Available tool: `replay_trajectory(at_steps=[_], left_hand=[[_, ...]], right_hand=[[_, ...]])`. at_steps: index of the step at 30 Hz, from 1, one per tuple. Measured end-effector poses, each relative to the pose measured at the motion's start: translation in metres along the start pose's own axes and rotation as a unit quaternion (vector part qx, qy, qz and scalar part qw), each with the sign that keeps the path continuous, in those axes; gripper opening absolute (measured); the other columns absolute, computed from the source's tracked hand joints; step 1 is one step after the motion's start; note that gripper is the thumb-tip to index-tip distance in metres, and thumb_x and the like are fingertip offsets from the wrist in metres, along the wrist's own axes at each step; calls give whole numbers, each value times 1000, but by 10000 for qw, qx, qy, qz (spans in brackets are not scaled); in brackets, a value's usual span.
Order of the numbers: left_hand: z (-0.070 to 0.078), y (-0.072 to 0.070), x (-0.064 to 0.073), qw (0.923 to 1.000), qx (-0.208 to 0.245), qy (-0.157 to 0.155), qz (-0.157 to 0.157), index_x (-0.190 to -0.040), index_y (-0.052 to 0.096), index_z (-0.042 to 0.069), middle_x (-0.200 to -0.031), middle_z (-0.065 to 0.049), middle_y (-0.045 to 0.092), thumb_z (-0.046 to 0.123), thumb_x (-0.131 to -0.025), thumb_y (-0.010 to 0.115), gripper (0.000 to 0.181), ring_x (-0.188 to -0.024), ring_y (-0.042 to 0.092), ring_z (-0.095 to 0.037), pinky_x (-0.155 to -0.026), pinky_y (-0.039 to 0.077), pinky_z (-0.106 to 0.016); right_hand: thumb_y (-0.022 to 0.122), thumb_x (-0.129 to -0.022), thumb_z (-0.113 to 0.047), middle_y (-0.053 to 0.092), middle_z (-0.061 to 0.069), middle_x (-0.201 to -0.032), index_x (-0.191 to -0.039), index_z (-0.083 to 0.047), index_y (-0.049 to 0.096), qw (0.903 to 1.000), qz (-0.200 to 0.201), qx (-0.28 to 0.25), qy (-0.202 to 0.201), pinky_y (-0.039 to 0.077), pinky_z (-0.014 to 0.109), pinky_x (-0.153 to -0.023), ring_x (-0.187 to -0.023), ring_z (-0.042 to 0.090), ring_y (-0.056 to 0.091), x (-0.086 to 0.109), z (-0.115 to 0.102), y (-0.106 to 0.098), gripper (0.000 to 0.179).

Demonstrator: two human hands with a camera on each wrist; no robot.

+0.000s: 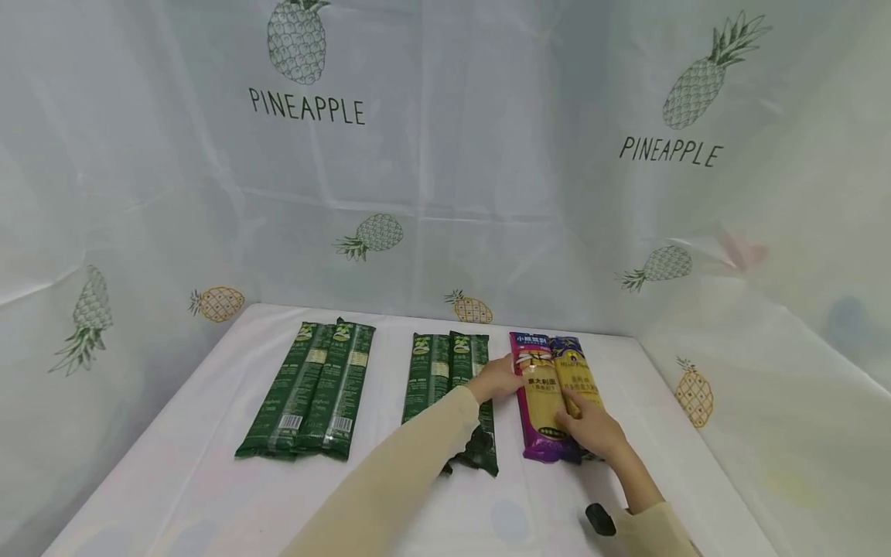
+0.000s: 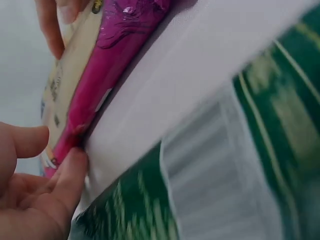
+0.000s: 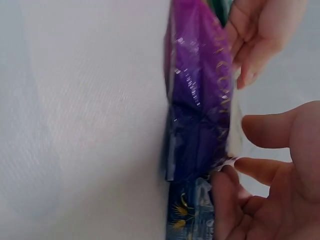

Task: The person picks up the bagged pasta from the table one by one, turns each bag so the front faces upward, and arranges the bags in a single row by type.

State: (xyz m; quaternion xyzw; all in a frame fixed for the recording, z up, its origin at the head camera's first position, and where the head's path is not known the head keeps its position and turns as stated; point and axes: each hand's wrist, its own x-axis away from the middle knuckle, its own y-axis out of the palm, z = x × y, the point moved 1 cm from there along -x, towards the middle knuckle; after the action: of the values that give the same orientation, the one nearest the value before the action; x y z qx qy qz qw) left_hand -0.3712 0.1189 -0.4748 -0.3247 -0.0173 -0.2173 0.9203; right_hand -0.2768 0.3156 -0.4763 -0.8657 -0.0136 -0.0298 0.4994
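Two packs of pasta lie side by side on the right of the table. One is a magenta and purple pasta pack (image 1: 541, 394); the other, in blue and yellow, is a pasta pack (image 1: 576, 371) just right of it. My left hand (image 1: 497, 377) touches the magenta pack's left edge near its upper part, with the thumb apart from the fingers in the left wrist view. Over the lower half of both packs, my right hand (image 1: 593, 427) spreads thumb and forefinger. In the right wrist view its fingers rest by the blue pack's end (image 3: 182, 210).
Two green packs (image 1: 341, 387) lie overlapping on the left of the white-covered table (image 1: 230, 495). Another green pair (image 1: 426, 371) lies in the middle, partly under my left forearm. A pineapple-print sheet (image 1: 487, 170) hangs behind and at both sides.
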Motion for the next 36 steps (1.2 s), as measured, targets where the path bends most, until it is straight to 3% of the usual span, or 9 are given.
replay_trajectory(at_steps=[3, 5, 7, 9, 14, 21, 26, 30, 36], left_hand=[[-5, -7, 4, 9981, -314, 335, -402, -169, 28, 9, -157, -13, 54, 29, -110, 58, 69, -108, 68, -23, -96, 54, -41], [-8, -14, 11, 9946, -569, 701, -507, -168, 32, 9, -139, -12, 67, 26, -111, 58, 65, -79, 61, -15, -78, 53, -35], [-14, -22, 17, 9905, -741, 1089, -388, -164, 40, 9, -120, -9, 72, 21, -111, 58, 58, -64, 48, -11, -66, 46, -31], [-21, -32, 25, 9869, -838, 1375, -62, -159, 49, 9, -109, -6, 72, 18, -111, 58, 50, -64, 52, -6, -66, 46, -28], [-42, -63, 36, 9842, -660, 1542, 573, -152, 57, 8, -114, -8, 69, 17, -109, 61, 44, -77, 62, -18, -75, 51, -37], [-64, -84, 37, 9833, -760, 1261, 1069, -154, 53, 4, -115, -11, 62, 17, -107, 66, 50, -98, 58, -25, -83, 49, -45], [-71, -85, 37, 9875, -645, 981, 1053, -157, 49, 4, -130, -19, 61, 22, -108, 66, 56, -112, 62, -32, -90, 53, -50], [-73, -88, 34, 9915, -709, 635, 890, -160, 46, 4, -139, -22, 60, 27, -109, 64, 59, -125, 61, -37, -99, 53, -54], [-66, -90, 28, 9890, -1295, 84, 715, -161, 42, 2, -164, -25, 42, 37, -108, 63, 67, -155, 34, -44, -121, 35, -60]], right_hand=[[67, -103, -34, 70, 26, -115, -160, 2, 42, 9992, -109, -371, 142, 55, 50, -78, -93, 31, 67, 6, -1, -1, 72], [68, -103, -34, 69, 26, -116, -161, 1, 41, 9976, -151, -622, 250, 55, 45, -75, -90, 27, 66, 10, -2, -1, 72], [67, -104, -32, 69, 26, -120, -161, 0, 41, 9958, -135, -855, 310, 56, 44, -76, -91, 26, 67, 15, -6, -2, 70], [66, -105, -29, 67, 26, -121, -160, 1, 41, 9941, -84, -1038, 297, 56, 44, -77, -94, 27, 66, 20, -11, -3, 68], [70, -103, -20, 67, 18, -116, -156, 0, 49, 9930, 208, -1161, -97, 56, 41, -78, -97, 26, 64, 32, -31, -2, 61], [76, -100, -16, 65, 17, -123, -161, -10, 45, 9771, -120, -2098, -348, 63, 40, -72, -91, 22, 68, 40, -73, 17, 69], [79, -98, -20, 61, 22, -130, -164, -7, 38, 9753, -246, -2171, -332, 63, 44, -72, -85, 26, 64, 33, -93, 39, 79], [80, -96, -23, 58, 28, -134, -164, 0, 34, 9818, -271, -1850, -322, 60, 55, -86, -105, 35, 63, 26, -101, 54, 85], [86, -90, -31, 58, 25, -122, -162, 7, 32, 9891, -336, -1368, -428, 53, 63, -93, -105, 34, 58, 17, -110, 66, 97]])
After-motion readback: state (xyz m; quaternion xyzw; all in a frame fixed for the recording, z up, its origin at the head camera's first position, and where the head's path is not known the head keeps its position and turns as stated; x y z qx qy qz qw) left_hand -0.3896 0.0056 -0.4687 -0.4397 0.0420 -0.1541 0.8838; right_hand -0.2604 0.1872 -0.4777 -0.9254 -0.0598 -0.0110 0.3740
